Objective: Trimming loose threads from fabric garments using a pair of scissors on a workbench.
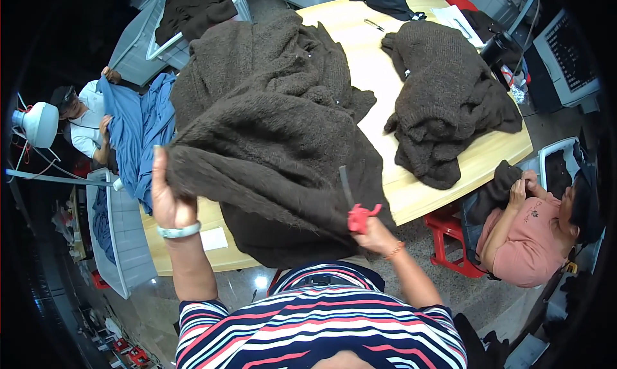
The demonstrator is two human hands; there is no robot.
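Above the near edge of the wooden surface [385,54], the person held up a dark brown fuzzy knit garment [276,157] between both hands. The left hand [168,199], wearing a pale wristband, was clenched on the garment's left edge, with the fabric bunched in its grip just above the palm. The right hand [373,231] grasped small red snips [362,216] and pressed against the garment's lower right hem, beside a thin dark strip hanging from the knit. The garment stretched between the two hands and draped back over a heap of the same brown knit on the surface. A second brown knit pile [447,99] lay well apart on the right half of the surface. Another person in a pink top [524,240] sat at right handling a dark piece, and a third person at left held blue cloth [138,134].
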